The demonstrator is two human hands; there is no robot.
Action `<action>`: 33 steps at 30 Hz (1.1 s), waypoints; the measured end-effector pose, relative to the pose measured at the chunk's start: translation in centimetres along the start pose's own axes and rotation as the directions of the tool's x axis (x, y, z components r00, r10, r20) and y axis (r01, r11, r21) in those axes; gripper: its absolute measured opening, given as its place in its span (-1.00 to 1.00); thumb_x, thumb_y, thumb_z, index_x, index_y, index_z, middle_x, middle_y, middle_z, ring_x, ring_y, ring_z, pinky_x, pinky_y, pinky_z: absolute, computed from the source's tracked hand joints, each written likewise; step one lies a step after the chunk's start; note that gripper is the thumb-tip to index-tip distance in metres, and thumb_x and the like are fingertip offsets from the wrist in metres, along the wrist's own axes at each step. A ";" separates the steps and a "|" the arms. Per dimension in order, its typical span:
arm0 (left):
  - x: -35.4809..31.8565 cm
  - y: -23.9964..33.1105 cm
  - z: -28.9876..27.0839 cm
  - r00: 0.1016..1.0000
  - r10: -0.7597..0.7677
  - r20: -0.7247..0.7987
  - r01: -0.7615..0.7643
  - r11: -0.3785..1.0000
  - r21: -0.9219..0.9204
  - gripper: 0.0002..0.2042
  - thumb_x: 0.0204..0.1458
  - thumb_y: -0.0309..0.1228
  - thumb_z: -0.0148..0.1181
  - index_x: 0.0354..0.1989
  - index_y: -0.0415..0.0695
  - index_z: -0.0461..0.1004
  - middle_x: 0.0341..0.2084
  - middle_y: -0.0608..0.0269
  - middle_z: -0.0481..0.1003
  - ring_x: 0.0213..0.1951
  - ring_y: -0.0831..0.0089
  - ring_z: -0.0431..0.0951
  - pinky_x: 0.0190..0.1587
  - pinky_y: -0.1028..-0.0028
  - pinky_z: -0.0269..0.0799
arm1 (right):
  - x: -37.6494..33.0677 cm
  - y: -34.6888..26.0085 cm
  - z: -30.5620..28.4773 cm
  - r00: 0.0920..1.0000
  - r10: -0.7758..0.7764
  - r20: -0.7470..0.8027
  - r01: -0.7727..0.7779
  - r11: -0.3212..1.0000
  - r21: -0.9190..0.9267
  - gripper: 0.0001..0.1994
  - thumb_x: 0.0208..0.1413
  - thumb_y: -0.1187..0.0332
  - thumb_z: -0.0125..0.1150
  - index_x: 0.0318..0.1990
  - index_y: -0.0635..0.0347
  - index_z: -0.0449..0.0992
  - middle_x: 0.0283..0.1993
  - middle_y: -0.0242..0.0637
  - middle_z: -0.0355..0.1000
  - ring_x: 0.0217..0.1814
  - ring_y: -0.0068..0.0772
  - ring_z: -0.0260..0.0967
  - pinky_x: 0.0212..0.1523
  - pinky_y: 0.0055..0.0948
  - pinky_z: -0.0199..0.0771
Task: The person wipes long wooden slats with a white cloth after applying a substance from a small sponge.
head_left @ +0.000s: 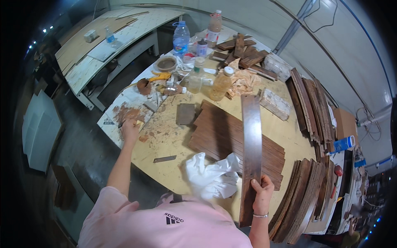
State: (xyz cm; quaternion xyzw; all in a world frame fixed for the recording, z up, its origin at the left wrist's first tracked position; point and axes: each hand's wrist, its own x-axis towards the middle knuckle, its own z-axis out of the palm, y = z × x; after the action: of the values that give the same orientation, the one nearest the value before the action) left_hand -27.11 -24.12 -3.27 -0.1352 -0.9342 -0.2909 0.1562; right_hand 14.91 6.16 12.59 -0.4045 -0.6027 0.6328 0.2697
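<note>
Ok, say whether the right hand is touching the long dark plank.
Touching: the head view shows the right hand gripping the long dark plank, thumb on its face toward the lower end.

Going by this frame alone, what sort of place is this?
Probably a woodworking or wood-finishing workshop: dark wooden planks lie in stacks at the right, the right hand holds a long wooden strip, and brown, paste-like smears mark the worktable.
</note>
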 end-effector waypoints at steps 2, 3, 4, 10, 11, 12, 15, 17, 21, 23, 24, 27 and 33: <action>-0.1 2.5 0.2 0.998 -0.064 -0.018 0.056 0.955 -0.291 -0.87 -0.23 -0.56 0.39 -0.48 -0.23 0.56 -0.46 0.13 0.50 -0.38 0.24 0.54 -0.35 0.32 0.41 | -1.0 0.3 -0.3 1.000 0.013 -0.010 -0.014 0.999 -0.040 -0.87 -0.03 0.60 0.25 -0.28 0.32 0.50 -0.33 -0.42 0.47 -0.32 -0.63 0.32 -0.22 -0.61 0.28; -0.2 4.1 0.7 0.995 -0.099 -0.018 0.082 0.899 -0.429 -0.87 -0.23 -0.58 0.38 -0.48 -0.24 0.56 -0.49 0.15 0.50 -0.42 0.29 0.53 -0.39 0.36 0.41 | -1.6 0.4 -0.5 1.000 0.021 -0.015 -0.022 0.998 -0.060 -0.87 -0.03 0.60 0.25 -0.28 0.33 0.50 -0.33 -0.41 0.47 -0.32 -0.63 0.32 -0.22 -0.61 0.29; -0.2 5.3 1.6 1.000 0.014 0.011 -0.006 0.825 -0.565 -0.88 -0.21 -0.61 0.38 -0.46 -0.25 0.56 -0.53 0.21 0.48 -0.50 0.42 0.49 -0.45 0.48 0.37 | -2.1 0.5 -0.6 0.999 0.036 -0.007 -0.036 0.996 -0.079 -0.86 -0.03 0.60 0.25 -0.28 0.33 0.50 -0.33 -0.41 0.47 -0.32 -0.63 0.32 -0.23 -0.61 0.29; -2.5 29.2 -2.8 0.891 0.453 0.024 -0.260 0.555 -0.790 -0.89 -0.18 -0.57 0.35 -0.54 -0.23 0.50 -0.58 0.21 0.40 -0.54 0.38 0.42 -0.48 0.43 0.29 | -4.4 1.1 -2.0 0.996 0.088 0.024 -0.086 0.994 -0.067 -0.85 -0.03 0.60 0.24 -0.26 0.36 0.49 -0.32 -0.37 0.48 -0.30 -0.61 0.35 -0.20 -0.59 0.32; -2.2 30.8 -2.2 0.899 0.438 0.010 -0.251 0.532 -0.809 -0.89 -0.18 -0.56 0.35 -0.54 -0.23 0.50 -0.58 0.19 0.39 -0.55 0.36 0.41 -0.49 0.42 0.27 | -4.7 1.2 -2.3 0.995 0.091 0.036 -0.088 0.993 -0.072 -0.85 -0.03 0.60 0.24 -0.26 0.36 0.49 -0.32 -0.36 0.49 -0.30 -0.61 0.35 -0.20 -0.59 0.32; -2.1 31.7 -1.9 0.906 0.424 -0.003 -0.241 0.509 -0.827 -0.89 -0.17 -0.55 0.34 -0.55 -0.23 0.49 -0.58 0.18 0.38 -0.55 0.34 0.41 -0.50 0.41 0.26 | -4.9 1.3 -2.4 0.995 0.086 0.043 -0.082 0.994 -0.079 -0.85 -0.03 0.59 0.24 -0.26 0.36 0.49 -0.32 -0.36 0.49 -0.30 -0.60 0.36 -0.20 -0.59 0.33; -2.8 33.6 -0.8 0.888 0.458 -0.040 -0.293 0.497 -0.817 -0.89 -0.14 -0.65 0.32 -0.51 -0.28 0.47 -0.57 0.30 0.34 -0.55 0.57 0.35 -0.52 0.54 0.23 | -5.4 1.2 -2.9 0.997 0.071 0.023 -0.069 0.994 -0.087 -0.85 -0.04 0.59 0.23 -0.26 0.36 0.49 -0.33 -0.35 0.48 -0.30 -0.59 0.36 -0.21 -0.57 0.34; -5.0 34.4 -1.7 0.812 0.578 -0.083 -0.409 0.463 -0.786 -0.90 -0.17 -0.57 0.31 -0.55 -0.22 0.47 -0.60 0.22 0.34 -0.56 0.37 0.35 -0.51 0.40 0.25 | -5.6 0.7 -3.2 0.997 0.075 -0.010 -0.075 0.994 -0.080 -0.85 -0.03 0.60 0.21 -0.26 0.37 0.49 -0.35 -0.35 0.47 -0.28 -0.58 0.35 -0.21 -0.53 0.35; -12.9 34.4 -3.8 0.470 0.846 -0.251 -0.668 0.156 -0.727 -0.88 -0.21 -0.43 0.26 -0.66 -0.08 0.43 -0.65 0.27 0.30 -0.55 0.30 0.33 -0.51 0.32 0.26 | -4.9 0.7 -4.0 0.996 0.046 -0.076 -0.052 0.995 -0.082 -0.86 0.01 0.55 0.18 -0.25 0.38 0.50 -0.34 -0.37 0.47 -0.28 -0.59 0.35 -0.20 -0.55 0.34; -17.1 33.0 -4.9 0.350 0.925 -0.150 -0.552 0.075 -0.830 -0.87 -0.23 -0.40 0.23 -0.68 -0.05 0.40 -0.67 0.31 0.25 -0.54 0.31 0.33 -0.52 0.34 0.27 | -4.4 0.6 -3.9 0.996 0.019 -0.088 -0.025 0.997 -0.068 -0.85 0.03 0.53 0.18 -0.23 0.36 0.50 -0.33 -0.39 0.48 -0.29 -0.61 0.35 -0.20 -0.59 0.31; -17.3 32.8 -4.7 0.344 0.923 -0.175 -0.575 0.060 -0.816 -0.88 -0.21 -0.40 0.23 -0.67 -0.06 0.41 -0.67 0.30 0.25 -0.54 0.31 0.33 -0.52 0.33 0.27 | -3.9 0.6 -3.7 0.994 0.017 -0.107 -0.020 0.999 -0.029 -0.86 0.03 0.53 0.18 -0.23 0.36 0.51 -0.35 -0.42 0.46 -0.30 -0.63 0.32 -0.23 -0.60 0.29; -15.3 34.5 -3.9 0.511 0.849 -0.137 -0.522 0.180 -0.834 -0.90 -0.15 -0.44 0.23 -0.62 -0.12 0.45 -0.67 0.23 0.24 -0.55 0.28 0.33 -0.52 0.31 0.26 | -2.8 0.4 -3.5 0.993 0.019 -0.119 -0.016 1.000 0.022 -0.87 0.05 0.53 0.18 -0.24 0.36 0.51 -0.37 -0.43 0.44 -0.33 -0.65 0.29 -0.27 -0.63 0.26; -12.6 37.6 -2.9 0.596 0.796 -0.109 -0.505 0.265 -0.821 -0.89 -0.14 -0.43 0.28 -0.57 -0.14 0.47 -0.61 0.21 0.32 -0.50 0.22 0.38 -0.49 0.27 0.28 | 2.0 -1.0 -2.2 0.984 -0.027 -0.176 0.046 0.993 0.106 -0.88 0.09 0.51 0.18 -0.24 0.37 0.51 -0.36 -0.43 0.43 -0.32 -0.66 0.26 -0.26 -0.64 0.25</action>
State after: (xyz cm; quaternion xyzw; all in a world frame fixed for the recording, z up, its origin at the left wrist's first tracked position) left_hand -2.08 1.99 13.13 -0.6124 -0.5683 -0.5488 0.0291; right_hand 15.58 9.13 13.28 -0.4318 -0.5484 0.6219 0.3550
